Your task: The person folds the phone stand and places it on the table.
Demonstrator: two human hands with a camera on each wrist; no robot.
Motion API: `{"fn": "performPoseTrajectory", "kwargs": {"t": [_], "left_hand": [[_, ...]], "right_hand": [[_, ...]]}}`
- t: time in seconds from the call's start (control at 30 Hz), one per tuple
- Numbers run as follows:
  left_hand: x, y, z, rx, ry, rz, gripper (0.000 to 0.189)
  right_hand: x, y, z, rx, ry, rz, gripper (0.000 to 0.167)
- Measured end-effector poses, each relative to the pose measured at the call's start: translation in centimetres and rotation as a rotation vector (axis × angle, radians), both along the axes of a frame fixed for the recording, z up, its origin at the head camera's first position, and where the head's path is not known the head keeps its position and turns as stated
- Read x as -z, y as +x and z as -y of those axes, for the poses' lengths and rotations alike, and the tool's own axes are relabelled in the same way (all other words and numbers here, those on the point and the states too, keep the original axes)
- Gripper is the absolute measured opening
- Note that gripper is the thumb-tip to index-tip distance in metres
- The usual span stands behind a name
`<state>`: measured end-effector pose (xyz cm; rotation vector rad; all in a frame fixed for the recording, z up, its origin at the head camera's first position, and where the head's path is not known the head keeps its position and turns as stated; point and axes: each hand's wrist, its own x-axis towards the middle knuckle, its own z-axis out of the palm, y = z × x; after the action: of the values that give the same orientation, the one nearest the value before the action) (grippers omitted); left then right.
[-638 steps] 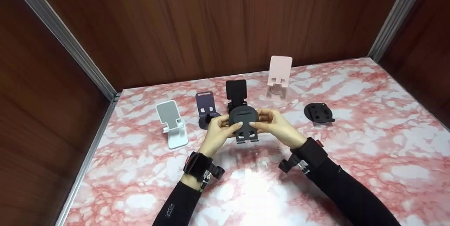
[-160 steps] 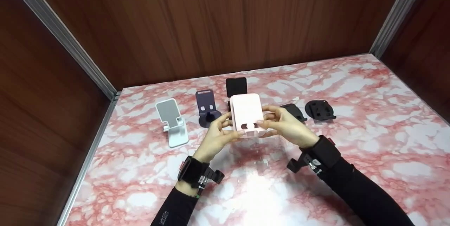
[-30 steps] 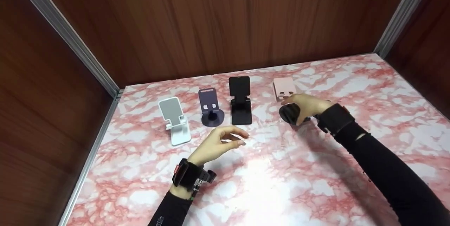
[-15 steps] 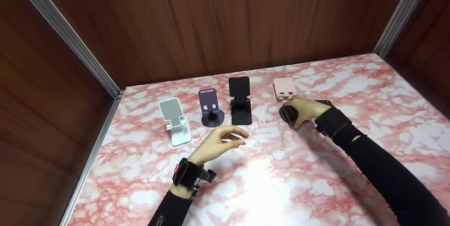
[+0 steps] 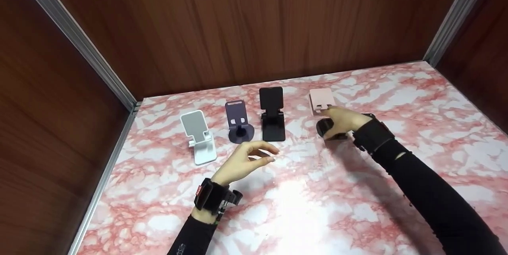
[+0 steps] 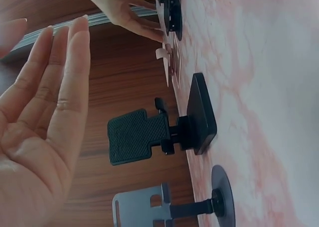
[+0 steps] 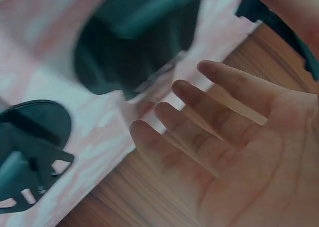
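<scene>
My left hand (image 5: pixel 240 163) hovers over the table with loosely bent fingers and nothing in it; in the left wrist view its fingers (image 6: pixel 72 82) are straight. At the right, my right hand (image 5: pixel 344 121) is over a small black folded phone stand (image 5: pixel 324 125) with a round base, partly hidden by the hand. The right wrist view shows my right fingers (image 7: pixel 219 112) extended, apart from the blurred black stand (image 7: pixel 139 47). Just behind this hand lies a pink folded phone stand (image 5: pixel 322 97).
A white phone stand (image 5: pixel 198 136), a purple phone stand (image 5: pixel 238 122) and a black phone stand (image 5: pixel 272 114) stand raised in a row. Another black round-based stand (image 7: pixel 35 152) lies beside the right hand. Brown wood-patterned panels (image 5: pixel 254 29) border the marbled table (image 5: pixel 158 199).
Earlier, both hands held a dark stand, then the pink one, which now lies folded on the table. In the last second my right hand has shifted slightly over the black stand; the left stays put.
</scene>
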<state>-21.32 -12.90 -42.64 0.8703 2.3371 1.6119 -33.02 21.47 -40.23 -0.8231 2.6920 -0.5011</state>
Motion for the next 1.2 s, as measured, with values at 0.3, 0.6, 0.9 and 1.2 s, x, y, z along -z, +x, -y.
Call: {"fn": "performPoseTrajectory", "kwargs": {"t": [0.3, 0.6, 0.9, 1.2], "left_hand": [[-0.7, 0.2, 0.2, -0.118, -0.058, -0.153, 0.041], [-0.3, 0.4, 0.5, -0.342, -0.336, -0.444, 0.072], [1.5, -0.5, 1.2, -0.452, -0.474, -0.468, 0.075], [10.4, -5.8, 3.7, -0.551, -0.681, -0.638, 0.083]], "right_hand": [[-0.8, -0.3, 2.1, -0.011, -0.14, -0.078, 0.086], [7.0, -6.3, 1.8, -0.053, -0.265, -0.134, 0.095], [7.7, -5.7, 4.3, 0.011, -0.247, -0.127, 0.099], [4.6, -3.0, 7.3, 0.065, -0.402, -0.09, 0.085]]}}
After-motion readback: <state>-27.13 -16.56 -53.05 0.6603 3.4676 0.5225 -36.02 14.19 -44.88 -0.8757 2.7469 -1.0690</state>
